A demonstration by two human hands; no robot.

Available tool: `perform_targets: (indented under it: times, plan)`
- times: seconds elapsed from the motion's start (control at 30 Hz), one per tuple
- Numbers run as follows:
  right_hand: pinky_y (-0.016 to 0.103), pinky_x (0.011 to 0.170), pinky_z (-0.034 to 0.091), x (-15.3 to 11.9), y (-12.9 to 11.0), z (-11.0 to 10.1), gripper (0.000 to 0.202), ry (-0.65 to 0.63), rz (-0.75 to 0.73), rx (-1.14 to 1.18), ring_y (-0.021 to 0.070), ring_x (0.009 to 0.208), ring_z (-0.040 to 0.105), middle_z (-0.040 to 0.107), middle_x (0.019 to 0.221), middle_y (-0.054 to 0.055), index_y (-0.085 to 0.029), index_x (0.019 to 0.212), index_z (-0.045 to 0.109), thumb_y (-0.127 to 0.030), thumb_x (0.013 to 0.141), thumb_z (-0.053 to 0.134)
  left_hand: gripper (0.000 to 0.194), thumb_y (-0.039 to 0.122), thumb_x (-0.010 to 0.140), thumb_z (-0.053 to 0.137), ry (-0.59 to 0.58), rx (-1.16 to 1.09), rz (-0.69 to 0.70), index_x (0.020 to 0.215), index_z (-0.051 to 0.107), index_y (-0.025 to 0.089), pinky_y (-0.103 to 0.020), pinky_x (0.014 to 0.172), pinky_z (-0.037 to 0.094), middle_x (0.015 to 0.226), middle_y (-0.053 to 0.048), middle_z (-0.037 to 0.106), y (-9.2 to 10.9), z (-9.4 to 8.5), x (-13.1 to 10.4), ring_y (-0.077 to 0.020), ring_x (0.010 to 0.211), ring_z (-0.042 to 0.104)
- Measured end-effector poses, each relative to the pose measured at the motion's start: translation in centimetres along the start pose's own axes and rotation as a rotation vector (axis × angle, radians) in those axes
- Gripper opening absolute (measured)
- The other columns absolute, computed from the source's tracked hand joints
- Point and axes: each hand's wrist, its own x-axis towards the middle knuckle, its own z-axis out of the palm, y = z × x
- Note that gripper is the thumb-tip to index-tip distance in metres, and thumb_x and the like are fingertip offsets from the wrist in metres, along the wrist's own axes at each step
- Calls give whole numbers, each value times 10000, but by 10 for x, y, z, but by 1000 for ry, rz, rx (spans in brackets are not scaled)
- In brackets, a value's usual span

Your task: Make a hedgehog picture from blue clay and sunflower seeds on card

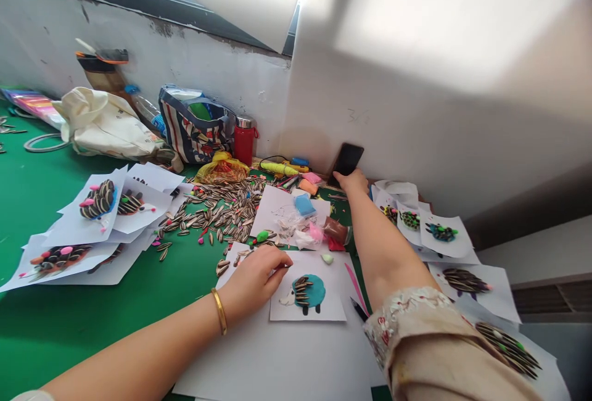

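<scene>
My left hand point(259, 277), with a gold bangle at its wrist, has thumb and finger pinched together just left of a hedgehog picture point(311, 293). Whatever lies between those fingertips is too small to make out. The hedgehog has a blue clay body, black feet and a patch of striped sunflower seeds standing on it. It is on a small white card point(330, 311) over larger white paper point(277, 364). At the back, my right hand point(355, 181) grips the lower part of a dark phone point(349, 157) leaning by the wall.
Loose sunflower seeds point(226, 206) are heaped beyond my left hand. Clay packets point(304, 205) lie ahead of the card. Finished hedgehog cards are stacked at left point(97, 203) and right point(467, 281). A red flask point(243, 140), a striped bag point(197, 126) and a cream bag point(108, 126) stand along the wall.
</scene>
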Motion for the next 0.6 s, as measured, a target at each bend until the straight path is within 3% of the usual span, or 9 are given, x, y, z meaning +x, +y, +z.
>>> perform_targets:
  times: [0.2, 0.6]
  plan:
    - [567, 996, 455, 0, -14, 11, 925, 33, 62, 30, 394, 1250, 522, 567, 1324, 246, -126, 1333, 472, -693, 656, 748, 151, 176, 936, 506, -5, -6, 0, 988, 639, 224, -349, 833, 507, 968, -53, 686, 1, 0, 1, -198, 941, 617]
    - [587, 995, 430, -2, -22, 14, 872, 65, 101, 47, 409, 1249, 519, 551, 1331, 266, -127, 1334, 458, -671, 703, 715, 140, 164, 928, 513, -18, -15, 0, 981, 627, 226, -341, 849, 494, 978, -42, 683, 2, -1, 0, -196, 954, 612]
